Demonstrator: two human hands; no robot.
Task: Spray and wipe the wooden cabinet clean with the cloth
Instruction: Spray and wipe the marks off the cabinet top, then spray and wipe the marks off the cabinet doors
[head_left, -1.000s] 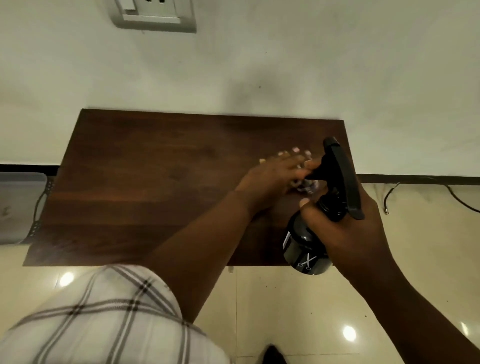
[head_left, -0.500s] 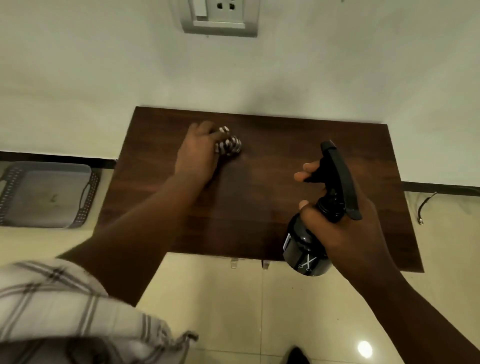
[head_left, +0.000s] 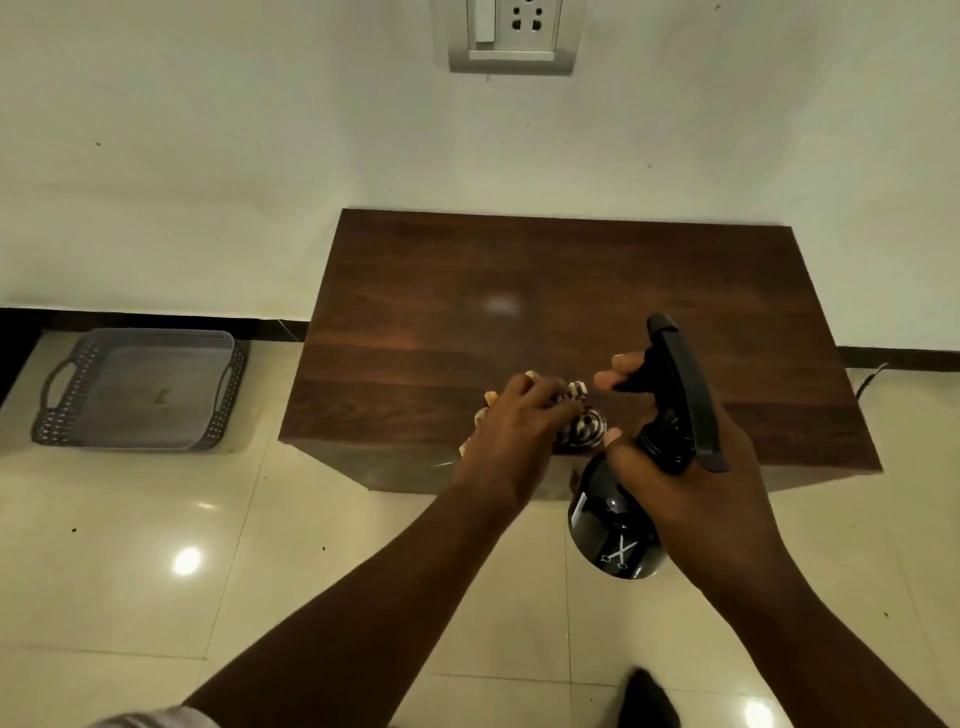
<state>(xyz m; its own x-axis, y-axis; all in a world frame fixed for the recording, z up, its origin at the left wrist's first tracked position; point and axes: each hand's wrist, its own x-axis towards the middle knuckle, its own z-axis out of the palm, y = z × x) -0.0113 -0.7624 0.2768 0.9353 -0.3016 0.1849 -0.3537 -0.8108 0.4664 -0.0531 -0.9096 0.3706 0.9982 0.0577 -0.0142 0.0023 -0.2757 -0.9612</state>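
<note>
The dark wooden cabinet (head_left: 545, 291) stands against the white wall, its top facing me. My left hand (head_left: 514, 431) presses a bunched black-and-white striped cloth (head_left: 587, 426) onto the top near its front edge. My right hand (head_left: 691, 478) grips a black spray bottle (head_left: 618, 525) by the neck, held in the air just in front of the cabinet. Its black trigger head (head_left: 680, 384) points away from me, with my index finger at the trigger. A small pale damp patch (head_left: 501, 304) shows on the wood.
A grey plastic basket tray (head_left: 140, 389) sits on the tiled floor left of the cabinet. A wall socket (head_left: 511, 36) is above. A thin cable (head_left: 870, 376) lies at the right by the skirting. The toe of a dark shoe (head_left: 647, 699) shows at the bottom.
My left hand has dragged the cloth from the back left of the top toward me, to the front edge beside the bottle. The view has shifted, so the cabinet sits further right.
</note>
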